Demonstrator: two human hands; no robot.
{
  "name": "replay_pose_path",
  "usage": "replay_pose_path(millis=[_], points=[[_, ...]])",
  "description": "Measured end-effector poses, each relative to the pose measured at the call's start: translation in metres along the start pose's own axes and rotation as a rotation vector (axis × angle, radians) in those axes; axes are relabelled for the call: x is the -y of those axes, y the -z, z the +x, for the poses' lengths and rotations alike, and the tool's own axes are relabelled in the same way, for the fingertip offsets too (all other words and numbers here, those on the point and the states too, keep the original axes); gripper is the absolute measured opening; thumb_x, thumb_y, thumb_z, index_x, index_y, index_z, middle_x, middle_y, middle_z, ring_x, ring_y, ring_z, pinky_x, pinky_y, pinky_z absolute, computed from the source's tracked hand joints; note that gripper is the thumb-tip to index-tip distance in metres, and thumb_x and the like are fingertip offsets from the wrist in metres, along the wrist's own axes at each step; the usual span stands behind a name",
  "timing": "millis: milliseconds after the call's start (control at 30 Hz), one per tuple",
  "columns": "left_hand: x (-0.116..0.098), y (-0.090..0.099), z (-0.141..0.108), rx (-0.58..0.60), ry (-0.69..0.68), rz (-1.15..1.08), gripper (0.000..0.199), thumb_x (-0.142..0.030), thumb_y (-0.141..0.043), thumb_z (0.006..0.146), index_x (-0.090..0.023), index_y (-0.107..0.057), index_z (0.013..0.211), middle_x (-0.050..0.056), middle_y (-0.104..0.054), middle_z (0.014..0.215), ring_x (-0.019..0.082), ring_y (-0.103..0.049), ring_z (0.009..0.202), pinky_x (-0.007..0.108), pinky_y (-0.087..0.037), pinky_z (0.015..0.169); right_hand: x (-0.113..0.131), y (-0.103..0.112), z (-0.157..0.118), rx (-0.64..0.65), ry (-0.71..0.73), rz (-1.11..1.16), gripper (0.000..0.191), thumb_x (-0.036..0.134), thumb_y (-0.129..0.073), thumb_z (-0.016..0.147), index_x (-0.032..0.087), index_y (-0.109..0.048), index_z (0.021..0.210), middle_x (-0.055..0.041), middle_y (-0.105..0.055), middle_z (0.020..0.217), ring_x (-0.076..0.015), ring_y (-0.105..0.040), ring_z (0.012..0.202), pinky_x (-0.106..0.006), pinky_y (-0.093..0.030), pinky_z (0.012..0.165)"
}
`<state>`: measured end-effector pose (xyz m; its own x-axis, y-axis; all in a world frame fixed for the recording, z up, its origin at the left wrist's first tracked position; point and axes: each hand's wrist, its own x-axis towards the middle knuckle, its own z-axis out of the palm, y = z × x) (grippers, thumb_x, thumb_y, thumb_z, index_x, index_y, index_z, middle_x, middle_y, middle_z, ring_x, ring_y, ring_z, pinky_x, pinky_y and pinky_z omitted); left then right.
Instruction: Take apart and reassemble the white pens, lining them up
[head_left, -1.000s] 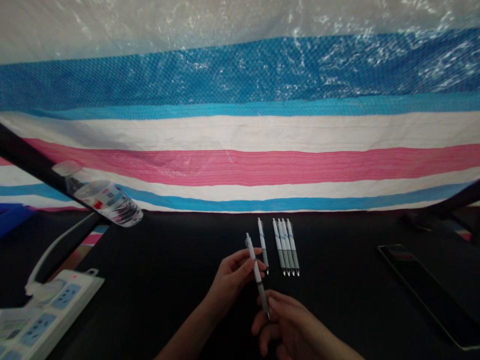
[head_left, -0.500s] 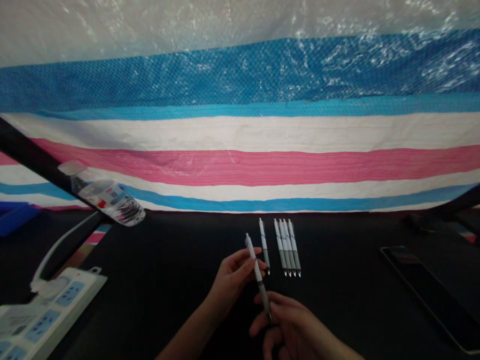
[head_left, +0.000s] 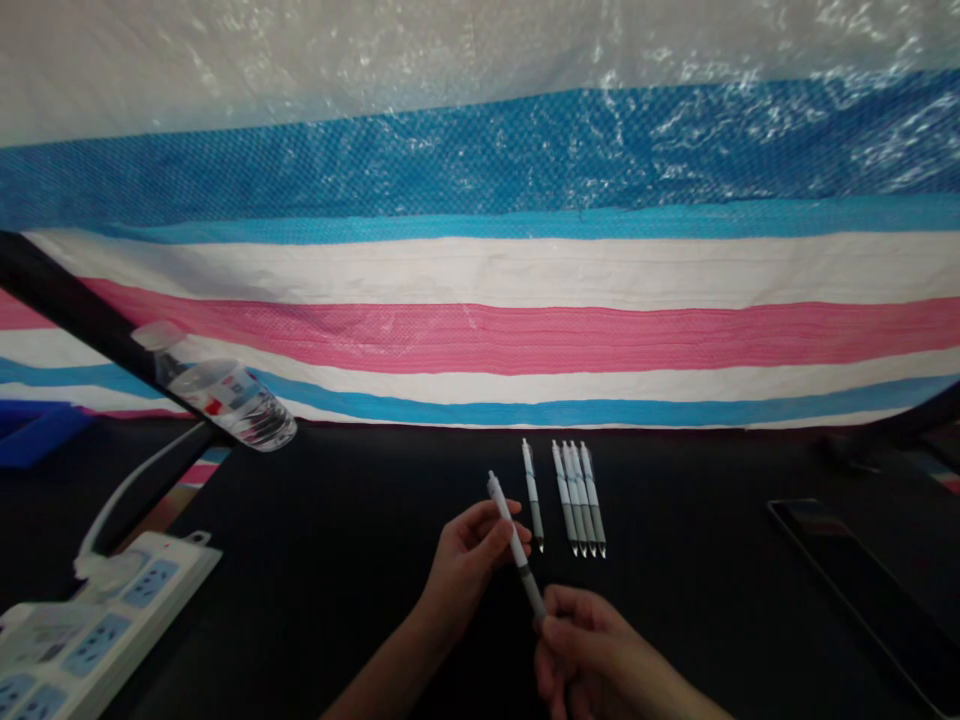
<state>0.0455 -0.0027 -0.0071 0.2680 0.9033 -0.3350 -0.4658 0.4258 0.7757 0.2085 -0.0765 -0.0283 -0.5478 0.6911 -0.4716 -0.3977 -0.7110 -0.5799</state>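
Note:
A white and grey pen (head_left: 517, 548) is held at a slant between my two hands, above the black table (head_left: 337, 520). My left hand (head_left: 471, 552) pinches its white upper barrel between thumb and fingers. At the grey lower end, my right hand (head_left: 581, 635) has thumb and fingers closed round the tip, which is hidden. Beyond my left hand a single similar pen (head_left: 532, 495) lies on the table. To the right of that one, several matching pens (head_left: 579, 498) lie side by side, tips toward me.
A white power strip (head_left: 124, 610) with a plugged cable is at the lower left. A clear bottle (head_left: 236, 400) leans behind it, and a blue tray (head_left: 37, 432) sits at the far left. A dark phone (head_left: 862, 600) lies right. Striped sheeting (head_left: 480, 335) hangs behind the table.
The fingers of my right hand have closed round the pen's lower end, covering the tip that showed before. My left hand keeps its pinch. The view has shifted slightly.

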Motion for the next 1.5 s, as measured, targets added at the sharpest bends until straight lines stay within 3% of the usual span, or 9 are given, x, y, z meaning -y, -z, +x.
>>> replay_pose_path(millis=[267,500,600,767,1033,1267,1500], points=[[0.004,0.003,0.001,0.010,-0.013,0.010,0.040,-0.041,-0.091,0.067,-0.014,-0.076,0.094,0.006,-0.078,0.074,0.015,-0.070,0.065,0.024,-0.054,0.065,0.000,-0.005,-0.002,-0.057,-0.009,-0.013,0.054,0.055,-0.085,0.069,0.020,-0.045,0.079,0.0021,-0.068,0.055,-0.0055,-0.057,0.039,-0.012,-0.030,0.036],[0.004,0.002,0.001,-0.011,-0.029,-0.003,0.037,-0.038,-0.092,0.066,-0.014,-0.076,0.089,0.005,-0.077,0.071,0.013,-0.069,0.062,0.022,-0.054,0.063,-0.023,0.002,0.005,-0.069,0.059,-0.027,0.053,0.051,-0.087,0.069,0.021,-0.044,0.078,0.0031,-0.067,0.055,-0.0049,-0.056,0.041,-0.013,-0.031,0.040],[0.000,0.005,0.004,-0.040,-0.060,-0.038,0.037,-0.036,-0.092,0.067,-0.014,-0.077,0.092,0.005,-0.077,0.073,0.013,-0.069,0.065,0.021,-0.055,0.064,-0.026,0.004,0.006,-0.073,0.057,-0.054,0.056,0.053,-0.088,0.065,0.021,-0.044,0.076,0.0036,-0.066,0.053,-0.0047,-0.054,0.039,-0.014,-0.029,0.040],[-0.011,0.011,0.009,-0.098,-0.085,-0.105,0.039,-0.033,-0.094,0.064,-0.013,-0.078,0.094,0.005,-0.078,0.074,0.012,-0.069,0.065,0.020,-0.057,0.066,-0.018,0.001,-0.001,-0.068,0.036,-0.085,0.050,0.046,-0.087,0.072,0.021,-0.044,0.079,0.0013,-0.071,0.059,-0.0060,-0.059,0.045,-0.015,-0.034,0.046],[-0.017,0.017,0.015,-0.199,-0.093,-0.195,0.045,-0.031,-0.098,0.055,-0.012,-0.079,0.091,0.007,-0.079,0.075,0.012,-0.071,0.064,0.019,-0.059,0.064,-0.023,0.005,0.001,-0.111,0.024,-0.125,0.053,0.042,-0.091,0.065,0.020,-0.044,0.077,0.0008,-0.071,0.059,-0.0063,-0.057,0.044,-0.016,-0.030,0.046],[-0.016,0.016,0.015,-0.183,-0.084,-0.195,0.044,-0.031,-0.098,0.055,-0.012,-0.079,0.091,0.007,-0.079,0.074,0.013,-0.071,0.063,0.019,-0.059,0.064,-0.022,0.007,0.001,-0.103,0.010,-0.128,0.048,0.035,-0.090,0.067,0.021,-0.045,0.075,0.0023,-0.068,0.058,-0.0085,-0.059,0.048,-0.017,-0.030,0.048],[-0.012,0.012,0.011,-0.129,-0.070,-0.154,0.042,-0.033,-0.096,0.060,-0.012,-0.078,0.091,0.006,-0.078,0.074,0.013,-0.070,0.065,0.020,-0.057,0.066,-0.021,0.005,0.001,-0.096,0.024,-0.111,0.051,0.041,-0.091,0.066,0.020,-0.045,0.076,0.0016,-0.069,0.059,-0.0077,-0.058,0.046,-0.017,-0.032,0.048]])
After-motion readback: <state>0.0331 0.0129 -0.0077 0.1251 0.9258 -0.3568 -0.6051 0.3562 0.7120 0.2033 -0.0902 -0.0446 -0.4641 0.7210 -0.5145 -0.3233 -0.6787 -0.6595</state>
